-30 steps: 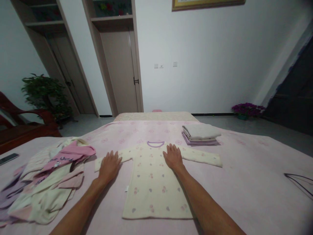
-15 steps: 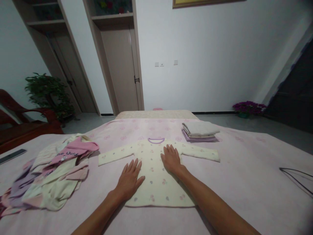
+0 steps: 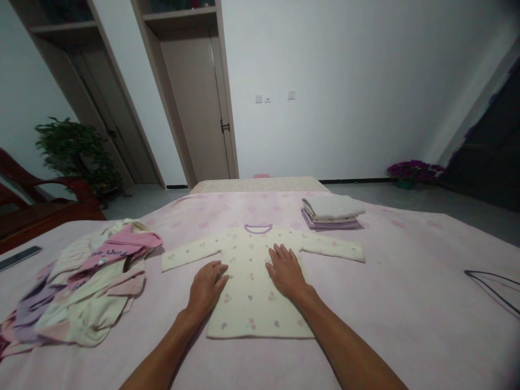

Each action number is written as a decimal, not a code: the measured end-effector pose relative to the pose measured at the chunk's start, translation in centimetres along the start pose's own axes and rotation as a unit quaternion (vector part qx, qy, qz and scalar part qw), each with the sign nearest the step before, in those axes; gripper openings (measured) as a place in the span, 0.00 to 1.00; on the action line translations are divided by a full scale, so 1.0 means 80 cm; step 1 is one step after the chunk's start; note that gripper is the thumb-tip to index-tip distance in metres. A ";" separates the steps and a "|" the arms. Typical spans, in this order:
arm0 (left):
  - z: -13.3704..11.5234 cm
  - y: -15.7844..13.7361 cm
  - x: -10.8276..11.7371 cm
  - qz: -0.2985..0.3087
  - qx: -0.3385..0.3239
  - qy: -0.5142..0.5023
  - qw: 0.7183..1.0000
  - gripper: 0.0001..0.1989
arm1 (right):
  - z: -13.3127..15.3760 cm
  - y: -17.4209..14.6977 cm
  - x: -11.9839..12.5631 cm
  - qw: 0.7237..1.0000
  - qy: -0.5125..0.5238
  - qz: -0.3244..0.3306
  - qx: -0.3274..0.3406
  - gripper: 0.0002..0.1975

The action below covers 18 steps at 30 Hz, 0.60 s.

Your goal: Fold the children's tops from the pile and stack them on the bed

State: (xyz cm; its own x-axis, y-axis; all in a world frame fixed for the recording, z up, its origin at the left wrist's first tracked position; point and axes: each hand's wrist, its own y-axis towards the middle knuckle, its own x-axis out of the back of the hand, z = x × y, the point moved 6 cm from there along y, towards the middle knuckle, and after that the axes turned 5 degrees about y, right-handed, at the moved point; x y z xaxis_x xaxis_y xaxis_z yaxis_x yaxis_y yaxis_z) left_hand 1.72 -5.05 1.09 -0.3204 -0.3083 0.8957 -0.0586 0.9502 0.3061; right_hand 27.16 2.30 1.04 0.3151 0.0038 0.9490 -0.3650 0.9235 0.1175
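A cream long-sleeved child's top (image 3: 249,303) with a small pink and grey print and a purple neckline lies spread flat, its sleeves out to both sides. My left hand (image 3: 206,287) is at the top's left side edge below the armpit, fingers bent inward and thumb apart from them, touching the fabric. On the right part of the chest rests my right hand (image 3: 285,272), palm down with its fingers stretched out. Neither hand lifts any cloth.
A loose heap of clothes (image 3: 97,287) lies left, beside a dark phone (image 3: 19,258). Folded clothes (image 3: 333,208) are stacked at the back right. A black cord (image 3: 487,287) lies far right on the pink patterned sheet (image 3: 398,303). A wooden chair (image 3: 77,200) stands left.
My left hand has turned inward and bent its fingers, which were stretched flat before. The right hand stays flat on the chest, slightly lower on the top. The view has tilted slightly.
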 end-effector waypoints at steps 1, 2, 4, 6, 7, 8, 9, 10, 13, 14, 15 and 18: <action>-0.004 0.004 0.003 0.000 0.001 -0.006 1.000 0.12 | 0.000 -0.001 0.000 1.000 0.001 0.000 0.000 0.29; -0.008 0.007 0.005 0.000 0.001 -0.010 1.000 0.09 | 0.000 -0.001 0.001 1.000 0.002 0.001 0.000 0.29; -0.013 0.011 0.008 -0.003 0.003 -0.019 1.000 0.05 | -0.001 -0.001 0.001 1.000 0.004 0.005 -0.002 0.29; -0.014 0.013 0.010 -0.009 0.009 -0.031 0.999 0.04 | -0.001 -0.001 0.002 1.000 0.006 0.008 -0.003 0.28; -0.013 0.013 0.011 -0.013 0.014 -0.041 0.999 0.05 | -0.001 -0.001 0.003 1.000 0.007 0.009 -0.003 0.28; -0.012 0.013 0.012 -0.017 0.020 -0.054 0.998 0.05 | -0.001 -0.001 0.003 1.000 0.008 0.009 -0.002 0.28; -0.009 0.013 0.012 -0.019 0.026 -0.071 0.997 0.05 | -0.001 -0.001 0.003 1.000 0.008 0.010 -0.002 0.28; -0.007 0.012 0.013 -0.022 0.033 -0.091 0.995 0.06 | -0.001 -0.001 0.003 1.000 0.007 0.009 -0.001 0.28; 0.003 0.009 0.014 -0.029 0.069 -0.151 0.986 0.09 | -0.002 -0.001 0.003 1.000 0.006 0.004 0.001 0.28; 0.007 0.008 0.014 -0.031 0.083 -0.169 0.982 0.11 | -0.002 -0.001 0.003 1.000 0.007 0.003 0.003 0.28; 0.011 0.007 0.015 -0.035 0.097 -0.186 0.977 0.12 | -0.002 -0.001 0.003 1.000 0.008 0.002 0.004 0.28; 0.026 0.005 0.024 -0.075 0.129 -0.219 0.964 0.14 | -0.002 -0.002 0.003 1.000 0.014 -0.002 0.012 0.28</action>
State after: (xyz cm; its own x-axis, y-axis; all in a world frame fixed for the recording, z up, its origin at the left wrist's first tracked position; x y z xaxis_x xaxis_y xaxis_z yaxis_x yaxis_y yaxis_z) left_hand -0.89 -5.17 2.24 -0.6555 -0.4471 0.6086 -0.3493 0.8940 0.2805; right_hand 27.42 2.24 1.18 0.3404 0.0106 0.9402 -0.3851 0.9138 0.1291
